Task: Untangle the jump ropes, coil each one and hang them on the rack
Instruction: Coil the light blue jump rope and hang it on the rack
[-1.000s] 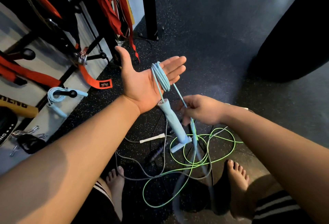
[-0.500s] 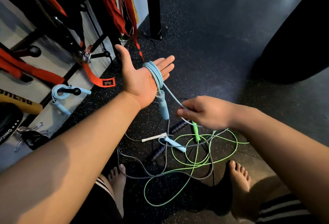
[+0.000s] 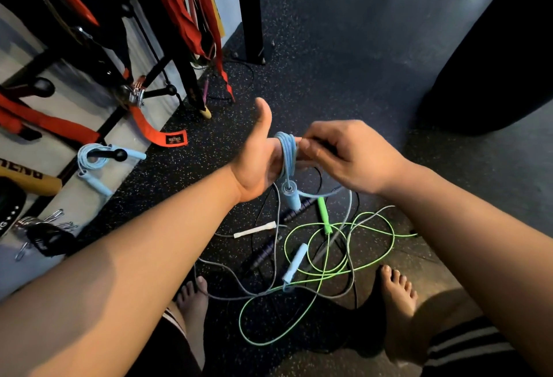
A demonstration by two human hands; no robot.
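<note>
The right grip (image 3: 344,161) pinches the blue rope (image 3: 286,152) coiled round the flat-palmed, thumb-up left grip (image 3: 257,164), its handle (image 3: 291,198) dangling above tangled ropes (image 3: 324,216) on the floor (image 3: 344,62); another rope (image 3: 134,155) hangs on a rack peg (image 3: 115,154), near a bar (image 3: 30,179) reading "ENG".

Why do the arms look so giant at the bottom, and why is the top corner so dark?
Head view: the wide lens stretches things near the edges, so the forearms swell while the left hand and right hand look small; the black shape top right is unlit, showing no detail.
</note>
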